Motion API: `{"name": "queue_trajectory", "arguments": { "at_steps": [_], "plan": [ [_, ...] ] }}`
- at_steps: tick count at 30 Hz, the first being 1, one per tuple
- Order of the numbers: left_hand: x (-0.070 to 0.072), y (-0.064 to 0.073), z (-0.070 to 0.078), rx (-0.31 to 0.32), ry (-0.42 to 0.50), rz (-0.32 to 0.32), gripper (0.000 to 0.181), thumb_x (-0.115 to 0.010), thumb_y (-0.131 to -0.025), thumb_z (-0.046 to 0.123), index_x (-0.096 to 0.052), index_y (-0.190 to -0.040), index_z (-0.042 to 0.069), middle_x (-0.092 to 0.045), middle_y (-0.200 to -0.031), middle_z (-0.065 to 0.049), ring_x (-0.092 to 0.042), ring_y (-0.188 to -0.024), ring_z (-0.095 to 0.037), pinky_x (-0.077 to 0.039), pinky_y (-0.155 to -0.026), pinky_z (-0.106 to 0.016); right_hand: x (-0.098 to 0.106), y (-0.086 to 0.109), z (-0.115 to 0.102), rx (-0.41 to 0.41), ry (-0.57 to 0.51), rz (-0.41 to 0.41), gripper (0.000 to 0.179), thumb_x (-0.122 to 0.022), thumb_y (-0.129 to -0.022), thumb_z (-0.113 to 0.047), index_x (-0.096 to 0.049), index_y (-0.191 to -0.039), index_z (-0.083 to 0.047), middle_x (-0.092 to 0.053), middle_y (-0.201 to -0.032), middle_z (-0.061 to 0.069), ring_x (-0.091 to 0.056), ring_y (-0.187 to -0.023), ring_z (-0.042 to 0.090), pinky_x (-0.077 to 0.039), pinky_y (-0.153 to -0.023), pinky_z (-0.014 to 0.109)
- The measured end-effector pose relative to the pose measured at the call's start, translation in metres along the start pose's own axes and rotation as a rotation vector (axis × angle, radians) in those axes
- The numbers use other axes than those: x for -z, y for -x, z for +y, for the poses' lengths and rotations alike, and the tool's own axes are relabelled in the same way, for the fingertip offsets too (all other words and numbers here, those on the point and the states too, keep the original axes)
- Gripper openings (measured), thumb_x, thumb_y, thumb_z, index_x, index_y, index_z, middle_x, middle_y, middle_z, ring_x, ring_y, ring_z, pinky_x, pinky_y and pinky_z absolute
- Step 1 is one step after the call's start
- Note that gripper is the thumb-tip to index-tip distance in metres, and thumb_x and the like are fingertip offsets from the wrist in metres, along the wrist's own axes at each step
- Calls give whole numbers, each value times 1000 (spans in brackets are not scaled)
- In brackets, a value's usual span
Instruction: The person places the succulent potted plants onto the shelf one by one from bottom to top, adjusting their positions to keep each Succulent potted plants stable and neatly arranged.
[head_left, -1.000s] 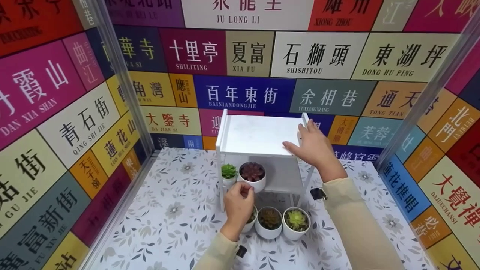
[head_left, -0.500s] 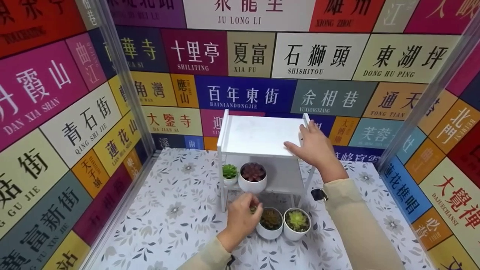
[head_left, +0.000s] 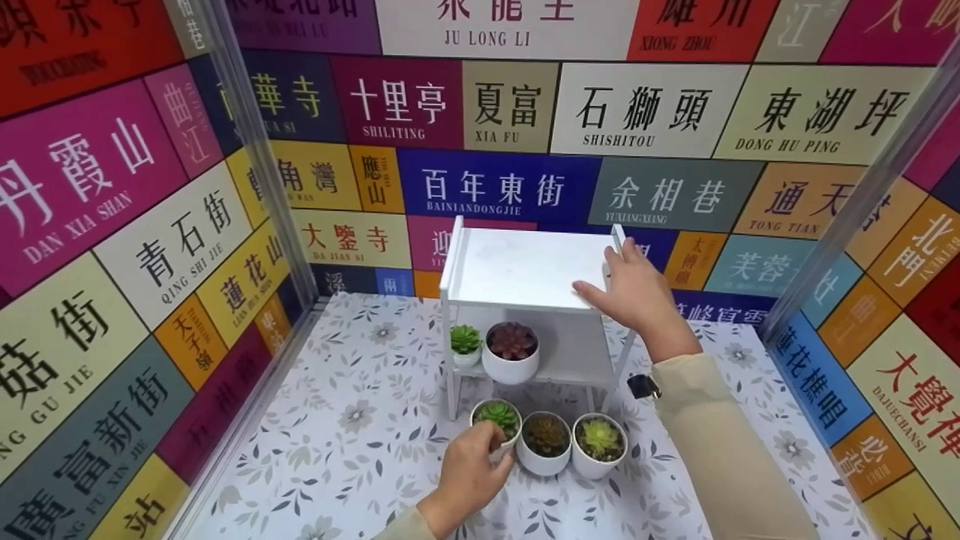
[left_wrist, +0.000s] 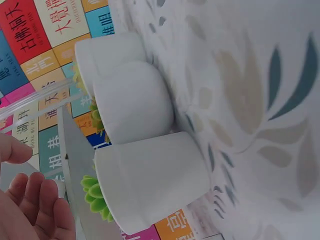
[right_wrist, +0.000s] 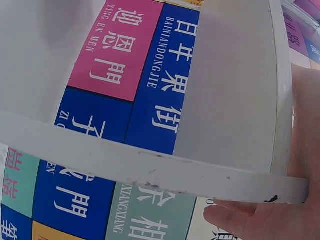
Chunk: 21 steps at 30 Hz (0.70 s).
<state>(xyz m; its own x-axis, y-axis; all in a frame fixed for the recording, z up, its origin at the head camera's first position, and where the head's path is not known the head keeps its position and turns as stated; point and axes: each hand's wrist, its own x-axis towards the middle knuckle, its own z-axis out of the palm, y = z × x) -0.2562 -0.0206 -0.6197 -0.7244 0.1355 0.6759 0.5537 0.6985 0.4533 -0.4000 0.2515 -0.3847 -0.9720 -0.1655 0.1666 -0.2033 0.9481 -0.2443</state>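
Observation:
My left hand (head_left: pixel 469 472) hovers just in front of a white pot with a green succulent (head_left: pixel 496 418), fingers loosely bent. In the left wrist view a gap separates those fingers (left_wrist: pixel 37 200) from the white pots (left_wrist: pixel 155 180), and nothing lies between thumb and fingers. My right hand (head_left: pixel 637 292) grips the right side of a small white two-tier rack (head_left: pixel 525 262), thumb on the top board and fingers over the side rail. Up close, the right hand (right_wrist: pixel 270 220) meets the rack's white frame (right_wrist: pixel 150 172); some fingers are hidden there.
On the rack's lower shelf (head_left: pixel 574 352) stand a dark red succulent (head_left: pixel 512 341) and a small green one (head_left: pixel 465 339). Before the rack are a brownish succulent (head_left: pixel 546 435) and a yellow-green one (head_left: pixel 599 439). Flower-patterned cloth (head_left: pixel 337 450) covers the table; printed walls enclose it.
My left hand has come down from beside the dark red succulent's pot to the front of the green one below, which now shows more. My right hand stays on the rack.

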Motion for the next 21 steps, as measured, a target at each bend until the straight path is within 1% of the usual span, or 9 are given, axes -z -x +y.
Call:
{"name": "queue_trajectory", "arguments": {
  "at_steps": [2, 6, 11, 14, 16, 21],
  "plan": [
    [0, 6, -1, -17, 4, -6, 28, -85, -76, 12, -61, -90, 17, -61, -76, 6, -53, -67, -4, -45, -62, -20, 1, 0, 1, -1, 6, 3, 107, -49, -97, -76, -28, -165, 5, -10, -173, 35, -15, -161, 53, -23, -127, 68],
    [2, 20, -4, -24, 29, -12, 27, -83, -76, 10, -61, -89, 18, -60, -76, 7, -53, -67, -3, -44, -62, -17, 1, 0, 2, -6, 4, -7, 107, -47, -98, -76, -27, -165, 4, -8, -174, 34, -15, -161, 53, -22, -127, 68],
    [5, 40, -11, -27, 47, -33, 28, -83, -76, 8, -58, -85, 19, -58, -72, 6, -48, -66, 1, -40, -61, -13, -3, -2, 2, -15, 2, -27, 107, -43, -98, -79, -25, -166, 3, -6, -174, 33, -13, -162, 52, -20, -128, 67],
    [7, 48, -14, 6, 50, -49, 28, -83, -78, 8, -59, -85, 20, -58, -72, 6, -47, -66, 3, -40, -60, -12, -3, -2, 2, -15, 1, -24, 107, -43, -98, -79, -26, -166, 2, -7, -174, 34, -13, -162, 52, -21, -128, 67],
    [7, 51, -15, 35, 38, -48, 27, -82, -78, 9, -59, -85, 21, -58, -72, 6, -47, -66, 4, -40, -59, -13, -2, -2, 1, -13, 1, -22, 108, -43, -98, -79, -26, -166, 2, -7, -174, 33, -14, -162, 52, -21, -128, 66],
    [1, 50, -12, 103, 11, -10, 30, -84, -76, 9, -57, -84, 21, -57, -73, 8, -49, -66, 2, -43, -60, -17, 1, -1, 2, -15, 10, -13, 106, -44, -98, -78, -27, -166, 2, -8, -174, 33, -15, -162, 52, -22, -128, 66]
  ]
}}
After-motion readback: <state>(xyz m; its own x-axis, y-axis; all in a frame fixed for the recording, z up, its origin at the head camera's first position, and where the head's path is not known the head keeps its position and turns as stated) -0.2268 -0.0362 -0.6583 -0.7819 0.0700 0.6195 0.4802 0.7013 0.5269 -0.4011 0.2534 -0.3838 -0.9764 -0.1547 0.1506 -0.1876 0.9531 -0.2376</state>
